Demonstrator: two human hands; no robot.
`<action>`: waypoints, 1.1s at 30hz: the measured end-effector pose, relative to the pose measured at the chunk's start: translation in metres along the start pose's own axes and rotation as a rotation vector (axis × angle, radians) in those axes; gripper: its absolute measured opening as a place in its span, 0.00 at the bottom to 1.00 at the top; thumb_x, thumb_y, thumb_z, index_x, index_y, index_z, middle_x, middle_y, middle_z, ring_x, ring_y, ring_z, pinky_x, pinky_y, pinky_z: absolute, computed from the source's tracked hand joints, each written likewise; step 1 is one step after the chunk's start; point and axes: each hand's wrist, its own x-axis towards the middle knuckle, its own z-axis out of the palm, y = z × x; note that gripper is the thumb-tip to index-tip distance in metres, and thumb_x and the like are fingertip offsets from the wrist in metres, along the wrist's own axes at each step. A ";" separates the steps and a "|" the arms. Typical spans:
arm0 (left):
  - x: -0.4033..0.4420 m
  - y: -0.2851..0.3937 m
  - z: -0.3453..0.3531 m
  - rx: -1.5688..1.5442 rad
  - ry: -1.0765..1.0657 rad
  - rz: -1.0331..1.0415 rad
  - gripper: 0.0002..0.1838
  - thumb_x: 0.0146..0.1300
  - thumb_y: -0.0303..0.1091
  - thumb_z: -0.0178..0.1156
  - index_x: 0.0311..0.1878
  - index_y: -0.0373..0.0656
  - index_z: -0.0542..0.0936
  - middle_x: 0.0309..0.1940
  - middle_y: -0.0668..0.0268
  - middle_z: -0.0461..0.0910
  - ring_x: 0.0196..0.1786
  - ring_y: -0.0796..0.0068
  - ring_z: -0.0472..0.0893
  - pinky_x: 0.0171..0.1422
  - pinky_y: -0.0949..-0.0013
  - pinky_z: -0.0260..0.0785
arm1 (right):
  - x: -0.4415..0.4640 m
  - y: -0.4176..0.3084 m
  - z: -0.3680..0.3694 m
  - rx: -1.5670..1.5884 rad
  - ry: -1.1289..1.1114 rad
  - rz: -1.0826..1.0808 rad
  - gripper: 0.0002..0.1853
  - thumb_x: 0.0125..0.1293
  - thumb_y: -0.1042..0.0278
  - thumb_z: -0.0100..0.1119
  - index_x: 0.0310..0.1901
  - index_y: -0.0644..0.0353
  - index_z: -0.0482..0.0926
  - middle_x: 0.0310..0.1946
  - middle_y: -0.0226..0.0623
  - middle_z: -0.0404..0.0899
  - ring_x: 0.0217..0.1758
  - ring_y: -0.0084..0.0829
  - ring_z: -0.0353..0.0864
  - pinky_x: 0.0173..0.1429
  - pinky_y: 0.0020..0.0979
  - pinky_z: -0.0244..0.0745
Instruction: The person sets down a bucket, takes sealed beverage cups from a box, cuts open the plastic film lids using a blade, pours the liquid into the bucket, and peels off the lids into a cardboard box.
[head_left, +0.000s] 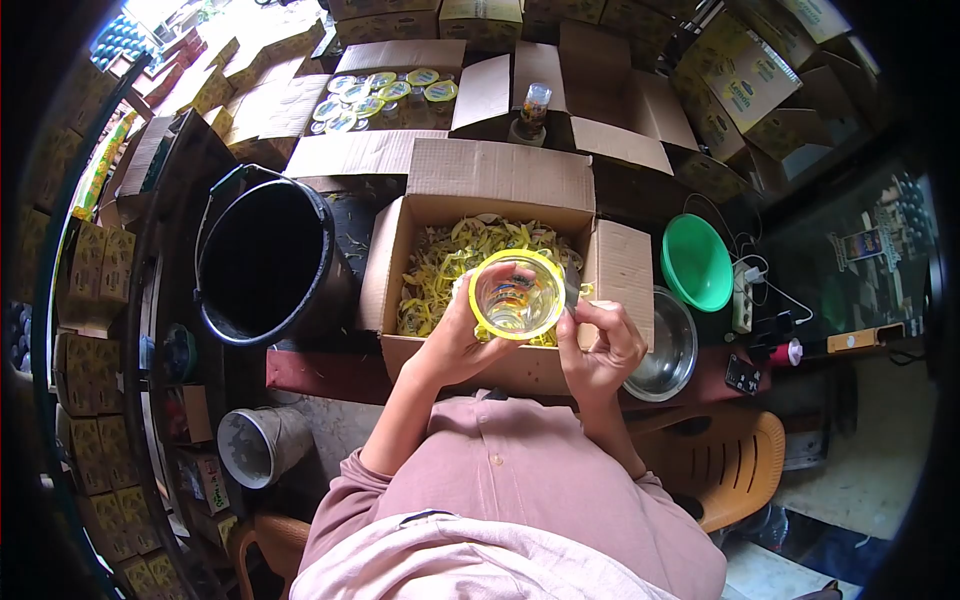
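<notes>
My left hand is wrapped around a clear plastic cup with a yellow rim, its open mouth facing me. Close to the cup's right edge, my right hand pinches a small dark, flat blade; whether it touches the rim I cannot tell. Below both hands stands an open cardboard box, filled with thin yellow strips that look like plastic trimmings.
A black bucket stands left, a green bowl and a clear basin right. Behind, a box holds several lidded cups. A glass jar stands near an open carton. Below are a grey bucket and a brown chair.
</notes>
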 end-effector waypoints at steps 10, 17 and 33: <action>-0.005 0.000 -0.006 0.090 -0.069 -0.036 0.35 0.50 0.29 0.64 0.60 0.37 0.58 0.55 0.56 0.65 0.59 0.62 0.65 0.63 0.64 0.57 | 0.000 -0.003 0.000 -0.033 -0.003 -0.013 0.08 0.45 0.83 0.63 0.30 0.64 0.77 0.23 0.39 0.78 0.25 0.27 0.79 0.30 0.24 0.73; -0.001 0.010 -0.007 0.099 -0.153 -0.012 0.33 0.51 0.28 0.61 0.60 0.37 0.58 0.55 0.55 0.64 0.58 0.63 0.66 0.63 0.65 0.58 | -0.001 -0.004 0.000 -0.019 0.001 0.034 0.09 0.45 0.84 0.62 0.30 0.65 0.77 0.24 0.37 0.77 0.27 0.26 0.78 0.32 0.23 0.72; -0.004 0.005 -0.001 -0.318 -0.051 -0.119 0.36 0.53 0.34 0.62 0.62 0.33 0.56 0.58 0.57 0.59 0.63 0.66 0.60 0.65 0.65 0.55 | -0.009 -0.011 0.005 0.034 0.047 0.079 0.08 0.46 0.81 0.63 0.30 0.66 0.76 0.24 0.37 0.78 0.27 0.27 0.79 0.31 0.24 0.74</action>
